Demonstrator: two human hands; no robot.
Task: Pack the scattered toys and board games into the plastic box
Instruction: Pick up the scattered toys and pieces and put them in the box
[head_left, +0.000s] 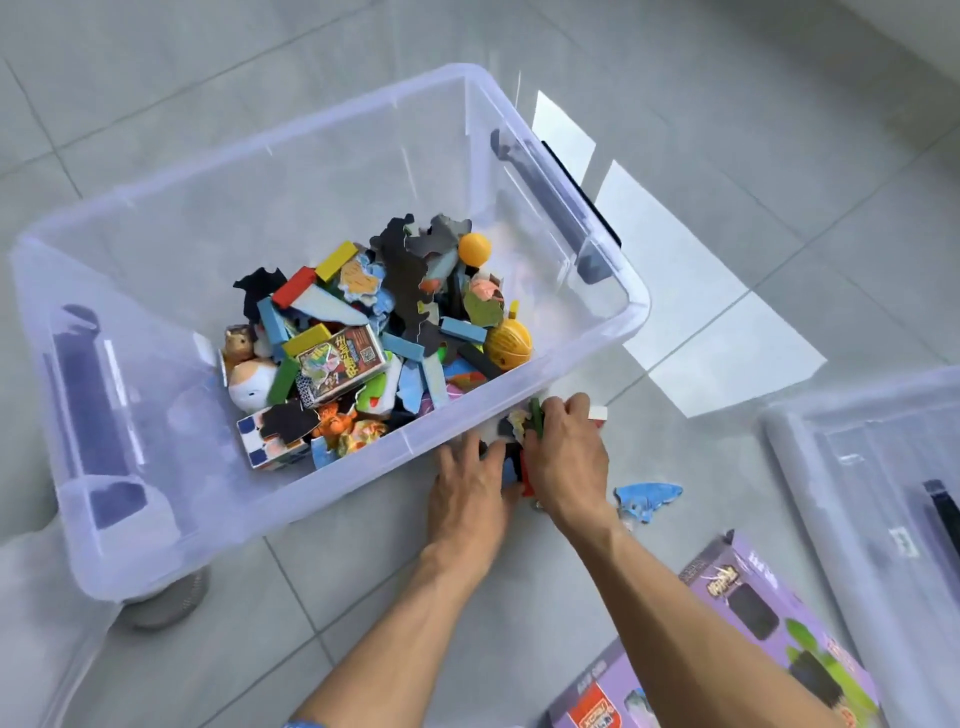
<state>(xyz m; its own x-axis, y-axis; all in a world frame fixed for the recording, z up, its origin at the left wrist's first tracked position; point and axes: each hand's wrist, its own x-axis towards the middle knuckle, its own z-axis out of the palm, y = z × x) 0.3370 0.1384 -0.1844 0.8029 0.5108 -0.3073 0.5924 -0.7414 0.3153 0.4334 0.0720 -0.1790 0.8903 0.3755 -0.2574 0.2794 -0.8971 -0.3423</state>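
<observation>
A clear plastic box (519, 395) fills the upper left and centre of the frame, standing on a grey tiled floor (779, 104). It has dark latches at its two short ends.

Contents lie heaped in the lower right part of the box: coloured wooden blocks (343, 261), flat puzzle pieces (405, 270), a printed card box (340, 370), a plush toy (252, 384), an orange ball (474, 249) and a yellow ball (509, 343).

Both hands are on the floor at centre right of the frame, just outside the near wall of the box. A small pile of loose pieces (514, 462) lies between them. It shows black, red, blue and green parts.

The left hand (470, 493) lies against the left side of the pile with fingers spread and fairly straight. The right hand (566, 457) covers the right side of the pile. Its fingers are curled over the pieces and a green piece (536, 415) shows at its fingertips.

A blue puzzle piece (647, 499) lies on the floor just right of the right hand, apart from it. A purple game box (753, 623) lies at the lower right of the frame. A second clear container (831, 467) sits at the right edge.
</observation>
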